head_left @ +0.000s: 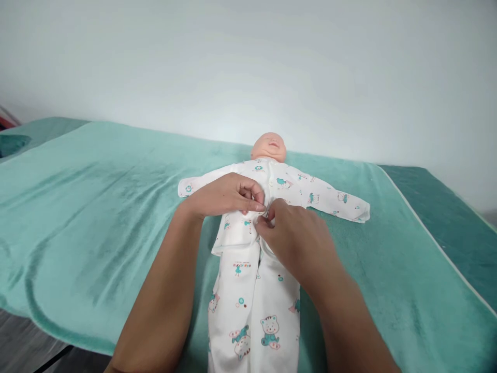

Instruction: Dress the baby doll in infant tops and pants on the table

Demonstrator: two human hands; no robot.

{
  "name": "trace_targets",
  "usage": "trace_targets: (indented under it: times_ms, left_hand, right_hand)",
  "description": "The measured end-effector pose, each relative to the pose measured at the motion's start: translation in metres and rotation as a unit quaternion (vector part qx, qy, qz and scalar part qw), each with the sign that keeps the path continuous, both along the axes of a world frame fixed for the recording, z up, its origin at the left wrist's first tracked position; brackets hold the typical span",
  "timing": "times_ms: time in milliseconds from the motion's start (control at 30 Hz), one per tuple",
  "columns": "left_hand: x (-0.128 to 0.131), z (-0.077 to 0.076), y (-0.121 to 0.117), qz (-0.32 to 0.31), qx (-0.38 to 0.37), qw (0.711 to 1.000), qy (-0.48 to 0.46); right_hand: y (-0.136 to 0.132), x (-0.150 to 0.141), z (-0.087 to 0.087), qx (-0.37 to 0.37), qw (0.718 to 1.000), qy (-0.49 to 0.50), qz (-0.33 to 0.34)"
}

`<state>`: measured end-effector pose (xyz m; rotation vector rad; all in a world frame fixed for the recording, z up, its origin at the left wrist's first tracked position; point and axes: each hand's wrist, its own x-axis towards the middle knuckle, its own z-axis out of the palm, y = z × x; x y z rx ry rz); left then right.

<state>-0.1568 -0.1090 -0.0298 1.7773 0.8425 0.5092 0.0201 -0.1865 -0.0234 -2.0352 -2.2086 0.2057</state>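
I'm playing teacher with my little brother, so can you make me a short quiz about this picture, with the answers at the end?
1. What is the doll lying on?
a) a wicker basket
b) a green blanket
c) a bare wooden floor

2. True or false: the left hand and the right hand are both at the front of the doll's shirt.

3. Fill in the missing word: the doll's trousers are printed with little cartoon ______.

Key: 1. b; 2. true; 3. animals
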Motion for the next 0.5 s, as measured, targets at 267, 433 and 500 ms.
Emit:
trace_targets:
  times_ms: [267,433,500]
  left_hand:
    - [-0.001,-0.002,0.000,0.007,-0.021,1.000,-0.022]
    - [-0.003,-0.002,0.000,0.012,-0.029,0.999,-0.034]
    - [-0.002,-0.001,-0.001,0.007,-0.024,0.999,-0.033]
  right_hand:
    - [0.006,-0.003,-0.008,0.015,0.999,0.029,-0.022]
    - [0.016,0.015,-0.006,-0.027,0.972,0.234,0.017]
    - [0.020,0.024,-0.006,-0.095,0.914,0.393,0.032]
